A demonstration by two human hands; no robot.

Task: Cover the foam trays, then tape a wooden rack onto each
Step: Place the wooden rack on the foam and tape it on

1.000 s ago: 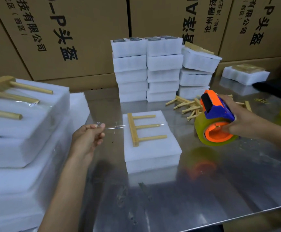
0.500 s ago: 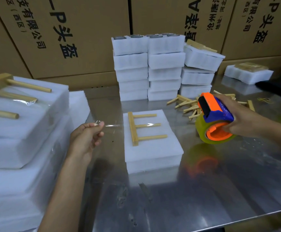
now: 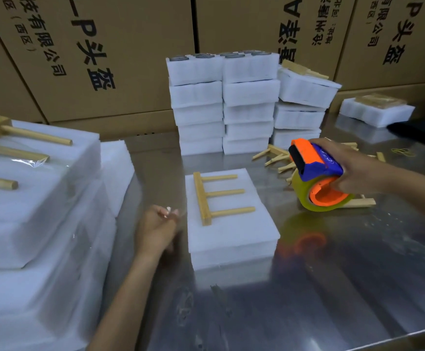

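While the covered foam tray (image 3: 231, 224) sits in the middle of the shiny table (image 3: 332, 287), a wooden rack (image 3: 215, 196) with 3 pegs lies flat on top of it. Just left of the tray, the left hand (image 3: 157, 229) pinches the loose end of the clear tape (image 3: 168, 210) between its fingertips. Right of the tray, the right hand (image 3: 350, 169) grips the orange and blue tape dispenser (image 3: 316, 174), fingers curled around it, low by the table. The tape strip itself is too thin to see across the rack. This looks like the taping step for this 1 tray. Next, I think the tape must come down over the rack pegs and be pressed onto the foam on both sides, then cut. Behind the tray stand stacks of foam trays (image 3: 222, 102), and loose racks (image 3: 274, 158) lie behind it to the right.
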